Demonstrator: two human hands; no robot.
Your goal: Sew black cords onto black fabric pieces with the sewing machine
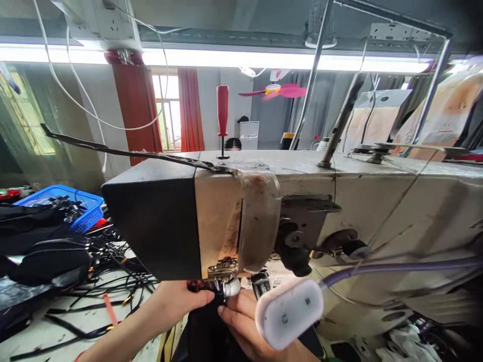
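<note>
Below the head of a sewing machine (219, 211), my left hand (177, 301) pinches a piece of black fabric (206, 329), its thumb on top and the other fingers hidden under the machine. On the fabric's right side, my right hand (241, 319) grips it with bent fingers, close to the presser foot area. A white oval lamp (290, 314) covers part of the right hand. The needle itself cannot be made out. The fabric hangs down toward me between both hands.
A red-handled screwdriver (222, 110) stands upright on the machine top. To the left are a blue basket (90, 216), black bags (53, 264) and scattered black straps with zipper pulls. A purple cord (377, 269) leads to the lamp. A person's head shows far behind.
</note>
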